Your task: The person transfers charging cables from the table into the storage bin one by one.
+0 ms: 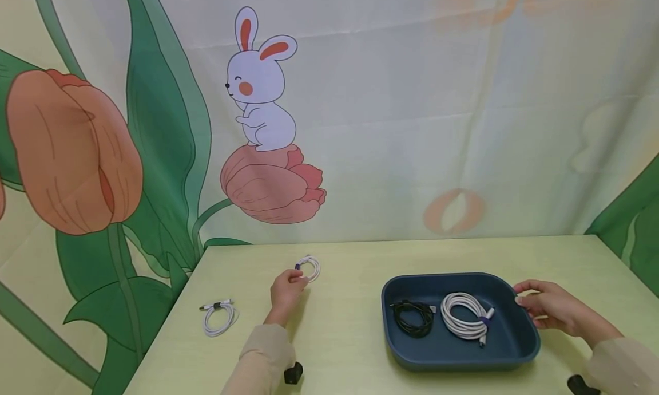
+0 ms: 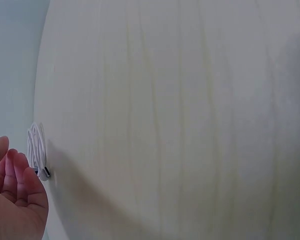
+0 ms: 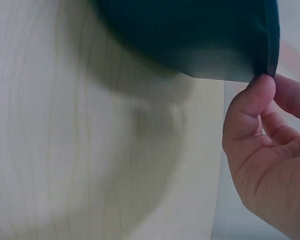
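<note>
At the back of the table a coiled white cable (image 1: 310, 267) with a dark tie lies by the fingertips of my left hand (image 1: 287, 292). In the left wrist view that hand's fingers are loosely bent, with a gap to the thumb and the coil beyond them. My right hand (image 1: 558, 309) pinches the right rim of a dark blue tray (image 1: 463, 360) between thumb and fingers. Inside the tray sit a coiled black cable (image 1: 415, 330) on the left and a thicker coiled white cable (image 1: 467, 330) with a purple tie beside it.
Another white cable coil (image 1: 218, 320) with a black tie lies on the table's left side. The pale wood-grain table (image 1: 334, 326) ends at a printed curtain (image 1: 386, 126) behind it.
</note>
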### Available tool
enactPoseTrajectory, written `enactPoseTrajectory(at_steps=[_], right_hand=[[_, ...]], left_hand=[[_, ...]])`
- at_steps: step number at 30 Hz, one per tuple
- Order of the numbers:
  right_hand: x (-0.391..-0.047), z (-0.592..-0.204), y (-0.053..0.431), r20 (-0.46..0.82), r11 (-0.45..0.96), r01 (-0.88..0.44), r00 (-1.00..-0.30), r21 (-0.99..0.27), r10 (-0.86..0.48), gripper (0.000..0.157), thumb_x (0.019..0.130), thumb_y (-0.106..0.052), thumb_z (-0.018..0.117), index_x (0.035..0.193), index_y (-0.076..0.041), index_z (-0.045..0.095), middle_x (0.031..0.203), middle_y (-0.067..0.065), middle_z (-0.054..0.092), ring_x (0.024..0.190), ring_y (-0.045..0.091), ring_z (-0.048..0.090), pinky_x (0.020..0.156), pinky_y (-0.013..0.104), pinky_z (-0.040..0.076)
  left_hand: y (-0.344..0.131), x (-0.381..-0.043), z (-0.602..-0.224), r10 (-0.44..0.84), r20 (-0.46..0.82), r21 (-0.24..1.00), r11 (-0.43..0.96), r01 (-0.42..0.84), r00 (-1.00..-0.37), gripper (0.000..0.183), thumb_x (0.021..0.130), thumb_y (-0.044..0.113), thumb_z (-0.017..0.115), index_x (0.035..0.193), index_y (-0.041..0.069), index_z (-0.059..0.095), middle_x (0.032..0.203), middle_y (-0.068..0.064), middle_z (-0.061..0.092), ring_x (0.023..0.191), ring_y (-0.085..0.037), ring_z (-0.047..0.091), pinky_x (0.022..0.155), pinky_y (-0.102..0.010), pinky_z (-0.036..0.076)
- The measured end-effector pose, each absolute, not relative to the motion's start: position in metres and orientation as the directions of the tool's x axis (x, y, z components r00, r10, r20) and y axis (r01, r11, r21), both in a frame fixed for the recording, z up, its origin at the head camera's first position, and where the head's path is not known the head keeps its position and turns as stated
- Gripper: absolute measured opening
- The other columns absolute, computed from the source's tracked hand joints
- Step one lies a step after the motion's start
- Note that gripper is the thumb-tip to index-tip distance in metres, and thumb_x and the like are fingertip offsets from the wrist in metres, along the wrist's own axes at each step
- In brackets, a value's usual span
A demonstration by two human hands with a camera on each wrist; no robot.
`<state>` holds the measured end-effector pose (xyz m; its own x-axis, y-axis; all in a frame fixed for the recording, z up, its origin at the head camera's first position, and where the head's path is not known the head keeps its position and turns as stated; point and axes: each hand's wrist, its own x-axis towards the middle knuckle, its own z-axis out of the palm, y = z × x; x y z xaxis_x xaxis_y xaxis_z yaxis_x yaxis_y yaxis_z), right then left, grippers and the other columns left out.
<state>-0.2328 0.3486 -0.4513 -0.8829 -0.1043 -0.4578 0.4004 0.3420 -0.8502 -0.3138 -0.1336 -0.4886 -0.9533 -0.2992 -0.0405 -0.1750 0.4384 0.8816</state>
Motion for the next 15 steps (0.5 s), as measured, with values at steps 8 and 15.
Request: enactPoseTrajectory(at_steps=[8,15], right_hand=[[-0.2333,-0.4498,0.3478,-0.459,0.329,0.401,-0.881,-0.855,-0.118,0.034,0.088,-0.013,0.049,0.116,0.003,0.038,0.073,0.001,0.054,0.061,0.013,0.051,0.057,0.026,0.048],[-0.2335,-0.4514,0.3490,-0.459,0.332,0.402,-0.881,-0.853,-0.112,0.035,0.088,-0.012,0.049,0.116,0.004,0.037,0.074,0.001,0.054,0.062,0.014,0.051,0.057,0.026,0.048]], left_hand=[[-0.1378,-0.3167,-0.4909,-0.315,-0.009,0.871,0.465,-0.162,-0.949,0.021,0.079,0.010,0.062,0.098,0.000,0.061,0.089,-0.012,0.063,0.080,-0.020,0.056,0.066,-0.024,0.044],[-0.1392,-0.3198,-0.4925,-0.323,-0.025,0.880,0.441,-0.174,-0.946,0.021,0.080,0.007,0.060,0.100,-0.002,0.059,0.088,-0.013,0.061,0.075,-0.018,0.053,0.060,-0.021,0.045]])
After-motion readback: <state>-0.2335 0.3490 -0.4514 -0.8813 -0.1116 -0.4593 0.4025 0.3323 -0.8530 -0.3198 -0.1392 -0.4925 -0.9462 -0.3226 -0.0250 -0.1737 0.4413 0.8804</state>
